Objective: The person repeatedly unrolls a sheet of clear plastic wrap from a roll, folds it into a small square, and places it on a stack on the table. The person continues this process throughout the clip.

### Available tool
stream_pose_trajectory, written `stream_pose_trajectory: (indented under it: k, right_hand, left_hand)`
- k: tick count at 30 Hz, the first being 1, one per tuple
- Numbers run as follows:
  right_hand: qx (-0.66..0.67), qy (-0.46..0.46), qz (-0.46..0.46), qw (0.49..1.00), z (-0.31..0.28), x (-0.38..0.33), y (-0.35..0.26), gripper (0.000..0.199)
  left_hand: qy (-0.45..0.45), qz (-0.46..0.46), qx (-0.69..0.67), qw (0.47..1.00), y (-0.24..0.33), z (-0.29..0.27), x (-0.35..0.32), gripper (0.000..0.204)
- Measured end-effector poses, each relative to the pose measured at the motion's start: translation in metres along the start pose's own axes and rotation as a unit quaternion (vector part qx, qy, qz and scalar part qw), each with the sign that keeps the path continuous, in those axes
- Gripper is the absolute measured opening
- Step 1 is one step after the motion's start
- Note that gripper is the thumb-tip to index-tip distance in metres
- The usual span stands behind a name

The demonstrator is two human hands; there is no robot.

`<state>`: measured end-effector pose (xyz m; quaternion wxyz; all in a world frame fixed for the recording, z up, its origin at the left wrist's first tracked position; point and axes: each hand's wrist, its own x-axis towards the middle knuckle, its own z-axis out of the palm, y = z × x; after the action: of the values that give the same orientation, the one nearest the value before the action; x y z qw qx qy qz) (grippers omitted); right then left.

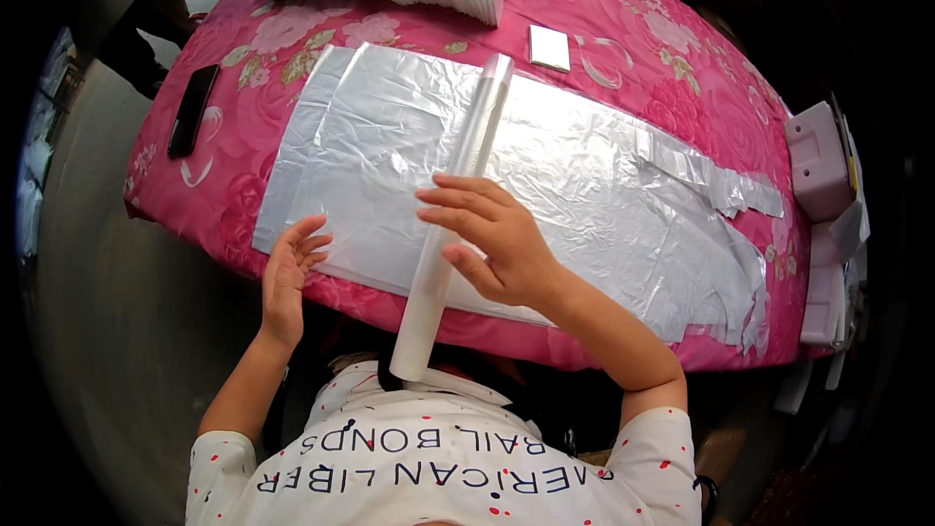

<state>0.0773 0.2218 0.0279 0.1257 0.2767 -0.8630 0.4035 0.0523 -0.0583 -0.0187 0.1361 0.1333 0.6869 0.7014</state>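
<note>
Right hand (502,239) is wrapping fingers around the rolled plastic tube (458,214) – steadying it; left hand (290,273) is hovering open beside, over the plastic sheets (584,175).

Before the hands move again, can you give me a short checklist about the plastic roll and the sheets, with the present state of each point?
1. Right hand on the clear plastic roll: ok, fingers rest on its middle.
2. Left hand on the plastic sheets: ok, open at their near left edge.
3. Roll lies across the sheets: ok, but its near end overhangs the table edge.
4. Sheets flat: not ok, wrinkled, ragged at the right.
5. Black phone off the sheets: ok.
6. Grip firmness: cannot tell.
</note>
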Motion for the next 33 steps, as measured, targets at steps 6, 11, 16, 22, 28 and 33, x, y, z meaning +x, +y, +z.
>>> stream_pose_trajectory:
  k: [6, 11, 16, 22, 28, 33]
  right_hand:
    - [-0.171, -0.095, 0.014, 0.981, 0.025, 0.02, 0.055, 0.045]
    - [-0.204, -0.064, 0.069, 0.974, 0.103, 0.095, 0.046, 0.053]
    - [-0.156, 0.191, 0.209, 0.946, 0.153, 0.131, 0.03, 0.067]
    - [0.658, 0.226, 0.333, 0.637, 0.111, 0.121, 0.027, 0.063]
    - [0.756, 0.202, 0.202, 0.589, 0.049, 0.097, 0.008, 0.059]
    - [0.572, 0.285, 0.251, 0.727, 0.027, 0.085, -0.01, 0.057]
  left_hand:
    - [0.005, 0.012, 0.042, 0.999, -0.001, -0.007, -0.04, 0.053]
    - [0.006, 0.016, 0.355, 0.935, 0.017, 0.004, -0.038, 0.069]
    - [0.029, -0.063, 0.491, 0.869, 0.014, 0.003, -0.028, 0.096]
    - [-0.169, -0.207, -0.242, 0.933, 0.025, -0.004, -0.03, 0.077]
    - [-0.299, -0.238, -0.402, 0.832, 0.025, 0.033, -0.014, 0.083]
    - [-0.113, -0.165, -0.079, 0.977, 0.03, 0.048, 0.0, 0.064]
